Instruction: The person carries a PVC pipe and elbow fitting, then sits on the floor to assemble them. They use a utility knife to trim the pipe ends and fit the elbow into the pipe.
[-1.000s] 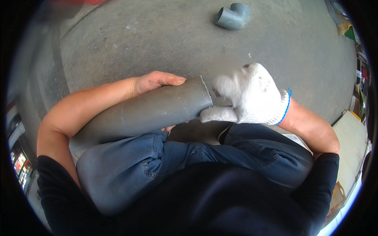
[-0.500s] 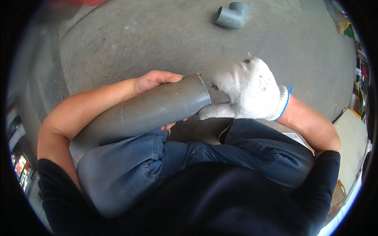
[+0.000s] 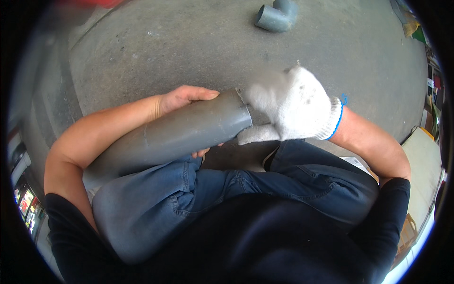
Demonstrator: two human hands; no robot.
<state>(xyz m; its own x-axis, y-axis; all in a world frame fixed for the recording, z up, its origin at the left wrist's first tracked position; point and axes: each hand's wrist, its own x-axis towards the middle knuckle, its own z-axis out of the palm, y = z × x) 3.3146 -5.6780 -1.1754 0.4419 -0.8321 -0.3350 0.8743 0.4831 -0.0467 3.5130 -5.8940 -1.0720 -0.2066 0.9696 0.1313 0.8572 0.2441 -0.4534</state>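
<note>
A long grey plastic pipe (image 3: 184,125) lies slantwise across my left thigh, its cut end pointing right. My bare left hand (image 3: 187,94) is closed around it near that end, thumb on top and fingertips showing beneath. My right hand (image 3: 295,106) wears a white knit glove with a blue-edged cuff. It is at the pipe's cut end, with the thumb stretched along the lower rim. The other fingers are smeared by motion, so their grip cannot be made out. Part of the pipe's mouth is hidden behind the glove.
A grey elbow pipe fitting (image 3: 276,16) lies on the concrete floor (image 3: 175,42) ahead. A pale panel (image 3: 423,170) and a brown box (image 3: 406,236) stand at the right edge. Something red (image 3: 97,2) shows at the top left. My bent knees in blue trousers (image 3: 146,208) flank the middle.
My gloved right hand has shifted slightly left and turned at the pipe's end. My left hand and the pipe have stayed nearly still.
</note>
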